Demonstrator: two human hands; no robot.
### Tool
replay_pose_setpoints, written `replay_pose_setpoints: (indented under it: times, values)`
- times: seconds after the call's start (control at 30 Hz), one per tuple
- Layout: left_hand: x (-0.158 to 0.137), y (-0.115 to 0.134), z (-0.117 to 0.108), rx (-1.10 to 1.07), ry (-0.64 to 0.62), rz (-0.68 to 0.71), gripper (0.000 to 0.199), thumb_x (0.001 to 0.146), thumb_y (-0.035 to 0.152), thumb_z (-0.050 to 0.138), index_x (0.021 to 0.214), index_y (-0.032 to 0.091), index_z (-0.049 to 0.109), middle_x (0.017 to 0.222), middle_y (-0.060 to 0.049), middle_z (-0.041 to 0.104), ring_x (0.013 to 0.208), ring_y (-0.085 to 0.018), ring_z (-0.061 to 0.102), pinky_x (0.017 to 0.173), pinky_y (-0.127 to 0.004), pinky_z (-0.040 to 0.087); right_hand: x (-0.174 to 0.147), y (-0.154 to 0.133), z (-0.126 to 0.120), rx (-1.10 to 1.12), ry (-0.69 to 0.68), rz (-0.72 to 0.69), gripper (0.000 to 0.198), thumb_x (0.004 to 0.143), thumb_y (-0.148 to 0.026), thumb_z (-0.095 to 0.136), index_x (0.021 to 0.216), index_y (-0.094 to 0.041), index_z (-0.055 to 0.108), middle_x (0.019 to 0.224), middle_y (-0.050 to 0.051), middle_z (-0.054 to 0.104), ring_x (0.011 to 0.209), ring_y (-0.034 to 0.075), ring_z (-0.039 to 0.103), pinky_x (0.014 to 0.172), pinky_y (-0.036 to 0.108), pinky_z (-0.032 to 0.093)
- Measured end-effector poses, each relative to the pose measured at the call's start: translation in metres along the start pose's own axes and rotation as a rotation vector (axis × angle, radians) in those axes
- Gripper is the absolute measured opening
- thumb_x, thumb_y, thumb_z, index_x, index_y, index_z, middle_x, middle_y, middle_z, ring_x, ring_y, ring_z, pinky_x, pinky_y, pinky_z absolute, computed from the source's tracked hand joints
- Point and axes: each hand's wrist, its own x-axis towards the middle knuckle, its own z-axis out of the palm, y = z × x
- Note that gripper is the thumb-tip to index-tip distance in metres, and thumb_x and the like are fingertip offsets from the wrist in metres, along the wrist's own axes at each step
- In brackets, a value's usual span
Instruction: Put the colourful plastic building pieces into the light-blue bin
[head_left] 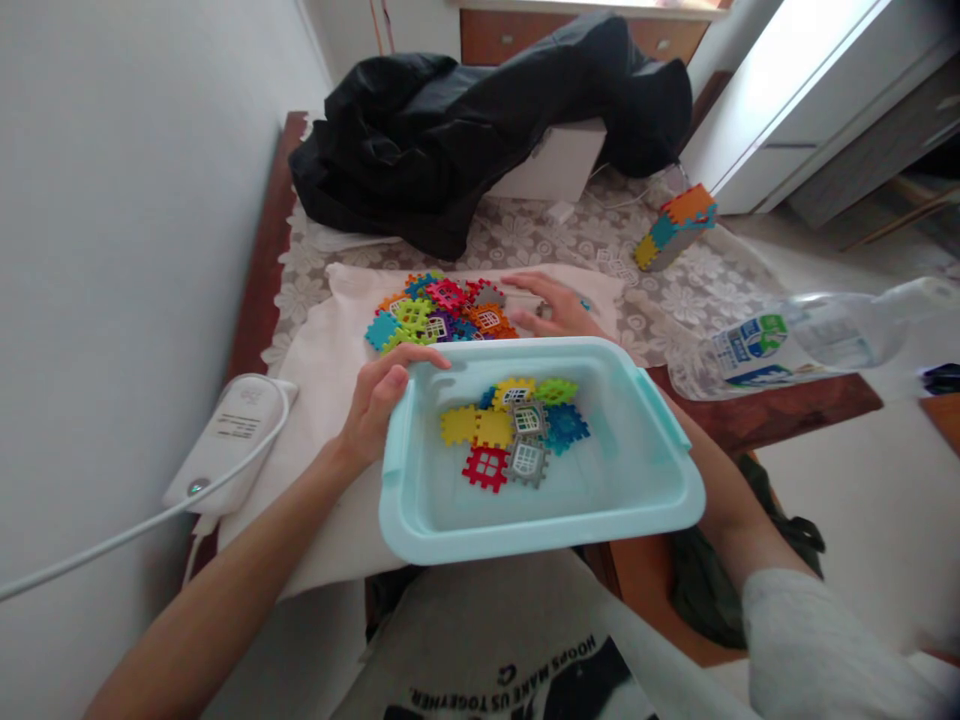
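Note:
My left hand (386,392) grips the left rim of a light blue plastic tub (637,505), its fingers over the far left corner. Inside the tub lie several interlocking plastic tiles (495,430) in yellow, red, grey, blue and green, some with white window inserts. Beyond the tub, a heap of similar coloured tiles (442,308) rests on a pale cloth (322,345). My right hand (559,305) reaches past the tub's far side, open, its fingers stretched out at the heap's right edge. The tub's far wall hides part of that hand.
A built block of joined tiles (675,230) stands at the back right. A clear plastic bottle (802,340) lies on the right. Black fabric (450,130) covers things at the back. A white power adapter (229,440) with a cable sits by the left wall.

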Motion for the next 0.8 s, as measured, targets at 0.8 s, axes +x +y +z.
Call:
replay_pose_setpoints:
  times: [0.8]
  values:
    - [0.002, 0.003, 0.001, 0.021, 0.003, 0.012, 0.058, 0.115, 0.069, 0.054, 0.109, 0.02, 0.085, 0.095, -0.008, 0.082, 0.073, -0.021, 0.062, 0.066, -0.034, 0.044, -0.001, 0.031, 0.007, -0.261, -0.331, -0.1, 0.042, 0.106, -0.054, 0.077, 0.14, -0.03, 0.079, 0.162, 0.01, 0.072, 0.149, 0.03, 0.066, 0.131, 0.052, 0.052]
